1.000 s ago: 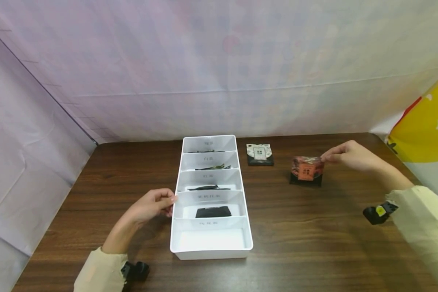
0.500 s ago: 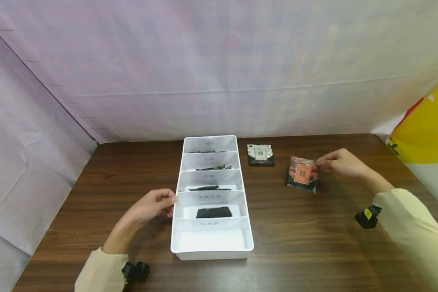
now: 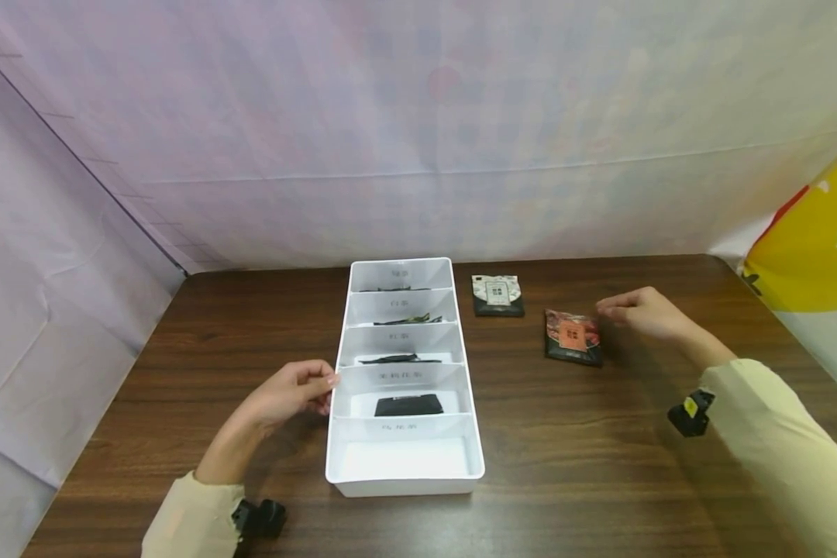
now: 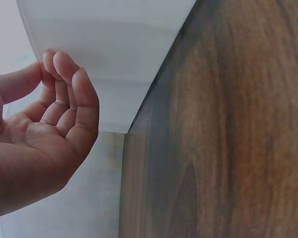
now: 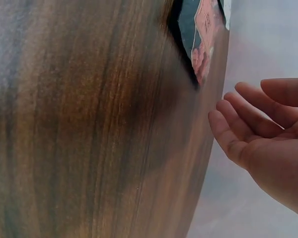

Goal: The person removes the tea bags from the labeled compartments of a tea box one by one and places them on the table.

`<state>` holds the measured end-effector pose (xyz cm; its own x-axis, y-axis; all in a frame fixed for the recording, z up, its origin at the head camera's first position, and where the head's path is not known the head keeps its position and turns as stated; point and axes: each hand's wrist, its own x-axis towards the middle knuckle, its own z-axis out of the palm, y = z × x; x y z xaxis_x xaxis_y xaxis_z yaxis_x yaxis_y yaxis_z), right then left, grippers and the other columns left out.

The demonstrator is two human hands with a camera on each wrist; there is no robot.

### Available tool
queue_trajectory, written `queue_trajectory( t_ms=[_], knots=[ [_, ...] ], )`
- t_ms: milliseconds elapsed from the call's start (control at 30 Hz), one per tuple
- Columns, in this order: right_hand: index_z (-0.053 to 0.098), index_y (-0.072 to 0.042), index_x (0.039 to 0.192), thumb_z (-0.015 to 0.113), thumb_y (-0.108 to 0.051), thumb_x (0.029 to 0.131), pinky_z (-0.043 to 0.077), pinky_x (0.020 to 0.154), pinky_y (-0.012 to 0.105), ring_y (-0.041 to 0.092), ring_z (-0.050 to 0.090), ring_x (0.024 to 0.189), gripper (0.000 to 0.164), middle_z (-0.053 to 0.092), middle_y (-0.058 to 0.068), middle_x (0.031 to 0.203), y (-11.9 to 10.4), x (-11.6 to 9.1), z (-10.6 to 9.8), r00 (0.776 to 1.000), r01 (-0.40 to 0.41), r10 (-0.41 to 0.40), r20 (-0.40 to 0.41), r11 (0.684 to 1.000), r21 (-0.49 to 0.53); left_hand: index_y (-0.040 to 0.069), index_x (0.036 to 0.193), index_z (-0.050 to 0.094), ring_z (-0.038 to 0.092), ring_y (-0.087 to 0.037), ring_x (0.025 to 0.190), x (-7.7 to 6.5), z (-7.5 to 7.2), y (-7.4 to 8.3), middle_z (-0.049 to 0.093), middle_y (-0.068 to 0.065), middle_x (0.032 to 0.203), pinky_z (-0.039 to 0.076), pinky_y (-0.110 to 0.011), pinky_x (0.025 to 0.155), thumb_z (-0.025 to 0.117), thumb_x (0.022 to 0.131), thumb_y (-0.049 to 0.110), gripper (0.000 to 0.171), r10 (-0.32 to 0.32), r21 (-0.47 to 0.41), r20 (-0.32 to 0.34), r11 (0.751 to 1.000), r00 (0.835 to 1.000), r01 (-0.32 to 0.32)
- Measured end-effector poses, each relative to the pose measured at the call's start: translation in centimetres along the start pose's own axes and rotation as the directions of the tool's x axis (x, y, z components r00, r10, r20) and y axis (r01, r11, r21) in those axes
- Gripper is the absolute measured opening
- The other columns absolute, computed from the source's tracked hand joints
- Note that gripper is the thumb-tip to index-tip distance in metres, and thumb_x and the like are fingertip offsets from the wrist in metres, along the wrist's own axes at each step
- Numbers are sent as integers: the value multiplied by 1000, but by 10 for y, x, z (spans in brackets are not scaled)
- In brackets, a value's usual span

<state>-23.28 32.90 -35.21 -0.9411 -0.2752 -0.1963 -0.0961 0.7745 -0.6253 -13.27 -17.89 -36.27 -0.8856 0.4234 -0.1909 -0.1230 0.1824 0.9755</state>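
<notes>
A white divided organizer box point(image 3: 406, 487) stands lengthwise on the table, its compartments marked with printed labels. My left hand point(image 3: 289, 394) pinches its left rim between thumb and fingers; the left wrist view shows the fingertips against the box's side wall point(image 4: 124, 54). To the right of the box, a red-and-black tea sachet point(image 3: 573, 338) lies face up on the table. Just right of this sachet, my right hand point(image 3: 643, 314) hovers with relaxed fingers and nothing in them. In the right wrist view a gap shows between its fingertips and the sachet point(image 5: 201, 37).
A white-and-black sachet point(image 3: 497, 297) lies near the table's back edge, right of the box. Thin dark sachets stand in the back compartments, and a black sachet point(image 3: 408, 405) lies in the fourth. Behind the brown table point(image 3: 600, 465) hangs a pale cloth point(image 3: 432, 132).
The red-and-black sachet, held tilted up by my right hand, has come left and now lies flat. My right hand has let go of it. My left hand has stayed at the rim.
</notes>
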Motion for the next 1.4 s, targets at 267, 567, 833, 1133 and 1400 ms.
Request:
queue_trajectory(
  t_ms=[267, 567, 833, 1133, 1400],
  knots=[
    [50, 12, 120, 44, -19, 97, 49, 78, 44, 37, 58, 96, 40, 51, 32, 117, -9, -5, 3, 1000, 1, -1, 11, 999, 41, -17, 89, 45, 51, -12, 63, 0, -1, 1, 51, -3, 68, 46, -25, 61, 45, 93, 1, 18, 0, -13, 4, 1000, 1000, 0],
    [50, 13, 119, 46, -9, 95, 51, 74, 37, 31, 61, 91, 33, 55, 30, 113, -24, -20, 17, 995, 73, -79, 61, 992, 101, -17, 89, 44, 51, -12, 63, 0, -1, 2, 51, -3, 68, 46, -25, 61, 44, 93, 1, 18, -5, -3, 1, 1000, 1000, 5],
    [43, 19, 121, 45, -2, 93, 51, 72, 34, 31, 59, 93, 35, 52, 33, 113, -30, -26, 36, 989, 101, -109, 97, 991, 83, -18, 90, 43, 51, -11, 63, 0, -1, 1, 51, -3, 68, 46, -25, 61, 43, 94, 1, 19, -8, -5, 2, 1000, 1000, 8],
    [46, 19, 119, 46, -4, 94, 51, 72, 35, 32, 60, 90, 34, 58, 29, 104, -29, -24, 43, 991, 115, -118, 61, 992, 55, -17, 89, 44, 51, -12, 63, 0, -1, 1, 51, -3, 68, 47, -25, 61, 44, 94, 1, 18, -3, -5, 8, 1000, 1000, 3],
    [42, 15, 125, 43, -13, 96, 48, 79, 41, 37, 55, 101, 40, 49, 33, 119, -24, -7, 31, 994, 48, -53, 97, 997, 56, -14, 89, 47, 51, -13, 63, 0, 0, 1, 51, -4, 68, 47, -27, 61, 45, 93, 1, 17, -9, 6, -4, 1000, 1000, 9]
  ],
)
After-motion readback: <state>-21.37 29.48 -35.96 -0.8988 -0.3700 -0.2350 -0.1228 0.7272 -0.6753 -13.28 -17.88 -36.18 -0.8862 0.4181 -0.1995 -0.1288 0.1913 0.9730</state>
